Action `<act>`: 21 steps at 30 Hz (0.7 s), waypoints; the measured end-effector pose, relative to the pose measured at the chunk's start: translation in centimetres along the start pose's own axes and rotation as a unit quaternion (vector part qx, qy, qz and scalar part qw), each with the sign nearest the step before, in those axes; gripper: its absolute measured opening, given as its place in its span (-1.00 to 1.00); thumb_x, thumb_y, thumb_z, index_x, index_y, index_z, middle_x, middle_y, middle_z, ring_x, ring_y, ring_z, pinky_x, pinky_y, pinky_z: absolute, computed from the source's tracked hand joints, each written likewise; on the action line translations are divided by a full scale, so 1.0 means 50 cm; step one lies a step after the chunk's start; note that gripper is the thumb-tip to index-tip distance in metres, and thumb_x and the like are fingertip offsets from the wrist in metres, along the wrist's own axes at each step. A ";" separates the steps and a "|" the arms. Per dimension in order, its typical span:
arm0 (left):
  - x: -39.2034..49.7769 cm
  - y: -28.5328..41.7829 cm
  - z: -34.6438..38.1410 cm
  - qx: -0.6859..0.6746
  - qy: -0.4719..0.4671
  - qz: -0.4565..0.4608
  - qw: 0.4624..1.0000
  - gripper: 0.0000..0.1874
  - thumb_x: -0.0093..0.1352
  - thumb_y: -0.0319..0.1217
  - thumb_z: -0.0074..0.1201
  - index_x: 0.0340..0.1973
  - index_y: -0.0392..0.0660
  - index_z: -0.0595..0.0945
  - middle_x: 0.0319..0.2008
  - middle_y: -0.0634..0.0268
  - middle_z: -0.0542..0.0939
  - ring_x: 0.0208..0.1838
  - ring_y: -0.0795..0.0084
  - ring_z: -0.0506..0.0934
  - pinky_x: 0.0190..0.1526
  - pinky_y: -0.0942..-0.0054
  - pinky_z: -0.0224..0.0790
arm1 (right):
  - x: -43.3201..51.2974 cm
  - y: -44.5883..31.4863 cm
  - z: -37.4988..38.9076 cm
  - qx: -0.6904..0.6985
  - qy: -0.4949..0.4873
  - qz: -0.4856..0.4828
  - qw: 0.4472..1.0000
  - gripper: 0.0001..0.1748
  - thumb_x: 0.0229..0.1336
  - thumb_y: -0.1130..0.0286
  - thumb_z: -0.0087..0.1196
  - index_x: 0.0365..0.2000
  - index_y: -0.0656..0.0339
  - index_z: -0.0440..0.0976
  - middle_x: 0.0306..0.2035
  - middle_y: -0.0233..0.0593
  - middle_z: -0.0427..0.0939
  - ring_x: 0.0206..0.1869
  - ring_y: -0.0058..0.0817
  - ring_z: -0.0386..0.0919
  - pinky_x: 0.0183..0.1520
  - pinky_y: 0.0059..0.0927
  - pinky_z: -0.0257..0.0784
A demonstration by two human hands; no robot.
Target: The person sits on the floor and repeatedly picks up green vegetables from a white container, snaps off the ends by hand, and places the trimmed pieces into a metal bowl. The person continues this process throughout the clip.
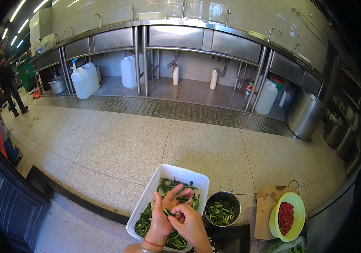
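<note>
Above a white plastic tub (161, 169), my left hand (163, 218) is turned palm up with its fingers spread. A few cut green stems (182, 199) rest across its fingers. My right hand (189, 219) reaches over that palm, its thumb and fingertips pinching a short green stem piece (167, 212). More cut green stems (144, 221) lie heaped in the near part of the tub, with a thinner scatter at its far end. Just right of the tub stands a round metal pot (239, 205) with cut green stems (220, 210) in it. My hands and wrists cover the tub's middle.
At the right, a yellow-green basin (300, 218) of red pieces (285, 218) rests by a cardboard sheet (264, 205). A plastic bag (289, 245) lies nearer. Steel sinks (175, 37), plastic jugs (85, 80) and a steel drum (305, 114) line the back. A person (8, 79) stands far left.
</note>
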State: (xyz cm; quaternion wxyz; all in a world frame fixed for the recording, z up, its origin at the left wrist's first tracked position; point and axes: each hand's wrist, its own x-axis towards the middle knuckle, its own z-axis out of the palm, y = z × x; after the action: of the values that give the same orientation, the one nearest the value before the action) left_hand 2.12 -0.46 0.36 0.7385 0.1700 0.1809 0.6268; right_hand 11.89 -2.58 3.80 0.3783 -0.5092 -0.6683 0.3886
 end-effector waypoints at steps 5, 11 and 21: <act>-0.006 0.014 -0.019 0.056 0.005 -0.007 0.998 -0.48 0.43 -0.01 -0.14 0.05 -0.21 0.43 -0.10 0.16 0.50 -0.06 0.35 0.47 -0.02 0.37 0.36 | 0.009 0.010 -0.010 -0.020 0.156 -0.032 0.987 -0.77 -0.12 0.58 0.28 -0.42 0.30 0.43 -0.52 -0.29 0.47 -0.55 -0.61 0.40 -0.48 -0.58 0.34; -0.009 0.017 -0.018 0.152 0.054 -0.001 0.987 -0.85 0.35 -0.40 0.14 -0.24 -0.20 0.58 -0.42 0.38 0.56 -0.37 0.60 0.49 -0.28 0.62 0.36 | 0.009 0.020 -0.026 0.041 0.140 0.012 0.989 -0.81 -0.08 0.54 0.29 -0.44 0.32 0.46 -0.55 -0.38 0.51 -0.56 -0.76 0.37 -0.51 -0.66 0.28; -0.009 0.016 -0.015 0.216 0.027 -0.001 0.976 -0.84 0.37 -0.42 0.11 -0.19 -0.21 0.59 -0.43 0.37 0.58 -0.40 0.64 0.49 -0.33 0.66 0.34 | 0.010 0.038 -0.037 0.106 0.125 0.029 0.986 -0.87 0.01 0.52 0.25 -0.41 0.33 0.52 -0.54 -0.44 0.54 -0.54 -0.83 0.35 -0.50 -0.73 0.22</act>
State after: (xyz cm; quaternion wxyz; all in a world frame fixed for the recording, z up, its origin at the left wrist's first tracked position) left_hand 1.01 -0.77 0.09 0.6797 0.3083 0.3327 0.5765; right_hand 14.19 -1.52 2.88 0.4991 -0.5299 -0.5559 0.4013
